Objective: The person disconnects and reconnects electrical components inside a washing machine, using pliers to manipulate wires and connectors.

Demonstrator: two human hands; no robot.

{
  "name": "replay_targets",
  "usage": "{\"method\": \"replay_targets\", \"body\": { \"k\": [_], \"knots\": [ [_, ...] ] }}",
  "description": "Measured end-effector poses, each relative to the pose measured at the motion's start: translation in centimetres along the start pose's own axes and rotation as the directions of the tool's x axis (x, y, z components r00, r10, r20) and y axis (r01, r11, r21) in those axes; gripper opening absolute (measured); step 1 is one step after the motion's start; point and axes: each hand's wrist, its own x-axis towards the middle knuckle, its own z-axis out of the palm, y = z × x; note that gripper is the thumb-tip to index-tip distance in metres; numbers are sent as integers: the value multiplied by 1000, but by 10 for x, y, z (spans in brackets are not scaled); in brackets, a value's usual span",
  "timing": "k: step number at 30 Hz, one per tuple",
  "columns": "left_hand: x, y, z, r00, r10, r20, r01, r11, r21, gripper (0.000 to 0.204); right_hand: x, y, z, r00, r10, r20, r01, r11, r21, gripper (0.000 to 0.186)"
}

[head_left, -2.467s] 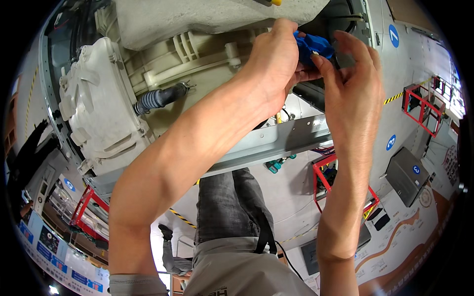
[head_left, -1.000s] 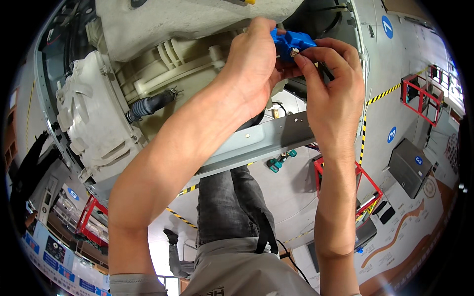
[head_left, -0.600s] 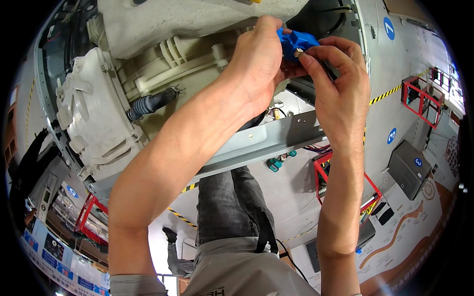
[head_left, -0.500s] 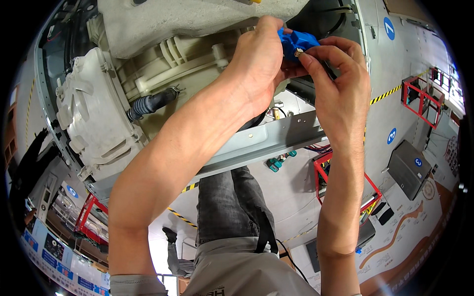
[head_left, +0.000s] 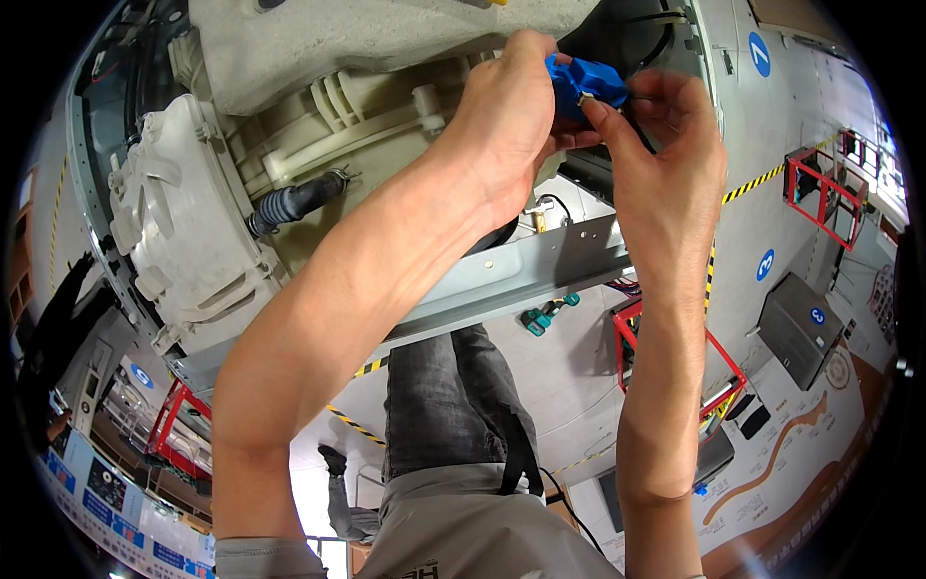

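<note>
Holding a glossy, angular blue plastic part [head_left: 598, 81] at the top of the frame, right of centre, clamped in the curled fingers of the left hand [head_left: 516, 106]. Touching a small pale piece [head_left: 585, 97] at its lower edge with the thumb of the right hand [head_left: 666, 154], with the other fingers bent, blurred and parted from that thumb. Bordered by a coarse, stone-like grey block [head_left: 386, 48] along the top, corrugated dark hose [head_left: 294, 206] upper left and smooth metal rail [head_left: 502, 280] mid-frame.
</note>
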Motion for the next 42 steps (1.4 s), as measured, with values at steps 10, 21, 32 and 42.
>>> {"method": "replay_targets", "body": {
  "k": [10, 21, 32, 42],
  "knots": [
    [-3, -1, 5, 999, 32, -43, -30, 998, 47, 30, 0, -1, 1, 997, 60, 51, -60, 998, -11, 28],
    [-2, -5, 9, 992, 121, -38, -113, 979, 172, 37, -6, 12, -18, 998, 2, 65, -9, 994, 109, 36],
    [-7, -9, 15, 928, 350, 132, -363, 756, 545, 58, -36, 31, -76, 982, -35, 184, 65, 985, -161, 31],
    [-6, -16, 13, 866, 446, 227, -483, 629, 608, 51, -56, 19, -43, 985, -167, 29, 169, 979, -109, 28]
  ]
}}
